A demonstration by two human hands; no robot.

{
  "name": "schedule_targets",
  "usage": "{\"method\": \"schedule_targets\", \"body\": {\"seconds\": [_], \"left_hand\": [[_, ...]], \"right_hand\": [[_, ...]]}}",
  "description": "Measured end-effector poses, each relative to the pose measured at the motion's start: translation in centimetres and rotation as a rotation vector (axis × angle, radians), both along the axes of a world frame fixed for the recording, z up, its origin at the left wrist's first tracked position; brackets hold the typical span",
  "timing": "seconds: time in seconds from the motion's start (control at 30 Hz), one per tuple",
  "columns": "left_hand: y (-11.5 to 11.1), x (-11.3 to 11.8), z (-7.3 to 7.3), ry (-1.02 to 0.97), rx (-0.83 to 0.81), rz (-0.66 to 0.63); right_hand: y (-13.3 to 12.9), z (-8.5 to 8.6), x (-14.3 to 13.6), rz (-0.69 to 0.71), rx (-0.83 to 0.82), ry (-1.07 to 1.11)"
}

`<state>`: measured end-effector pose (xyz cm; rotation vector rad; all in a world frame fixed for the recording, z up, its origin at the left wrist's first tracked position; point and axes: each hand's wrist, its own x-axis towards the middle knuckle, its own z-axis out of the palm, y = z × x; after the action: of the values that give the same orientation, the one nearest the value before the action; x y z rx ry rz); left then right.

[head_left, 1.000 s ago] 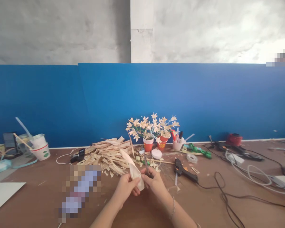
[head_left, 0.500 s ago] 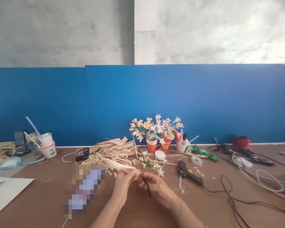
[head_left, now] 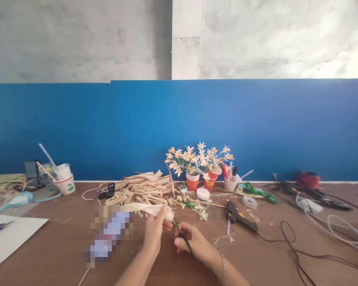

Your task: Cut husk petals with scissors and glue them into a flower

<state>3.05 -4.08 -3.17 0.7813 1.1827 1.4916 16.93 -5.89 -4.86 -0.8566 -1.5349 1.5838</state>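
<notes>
We locate the pale husk strip [head_left: 168,214] at the near side of the husk pile [head_left: 143,186], its tail extending left along the pile's front edge. Our left hand [head_left: 155,228] pinches it near the broad end, thumb on the facing side. Our right hand [head_left: 193,240] grips the scissors [head_left: 185,239], nearer us than the pile and to its right; blades meet the strip's end closely, though we cannot tell whether they touch. We judge the strip light, thin and pliable, liable to split along its grain. Hold it flat between thumb and fingers, clear of the blades. The brown table [head_left: 274,266] supports the pile; well right of it lies a glue gun [head_left: 241,219]. Behind the pile stand a blue partition [head_left: 226,119] and a grey wall [head_left: 77,39].
</notes>
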Motion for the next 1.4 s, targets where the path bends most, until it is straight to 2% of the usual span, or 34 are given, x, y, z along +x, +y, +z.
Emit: {"method": "schedule_targets", "body": {"seconds": [0.47, 0.97, 1.2, 1.4], "left_hand": [[0.0, 0.2, -0.6, 0.054, -0.018, -0.046], [0.2, -0.4, 0.3, 0.076, -0.051, -0.098], [0.5, -0.7, 0.0, 0.127, -0.035, -0.141], [0.7, -0.9, -0.3, 0.163, 0.000, -0.169]], "right_hand": [[0.4, -1.0, -0.2, -0.068, 0.033, -0.047], [0.2, -0.1, -0.1, -0.055, 0.002, -0.101], [0.4, -0.6, 0.2, -0.028, -0.020, -0.098], [0.0, -0.1, 0.2, -0.019, -0.047, -0.073]]}}
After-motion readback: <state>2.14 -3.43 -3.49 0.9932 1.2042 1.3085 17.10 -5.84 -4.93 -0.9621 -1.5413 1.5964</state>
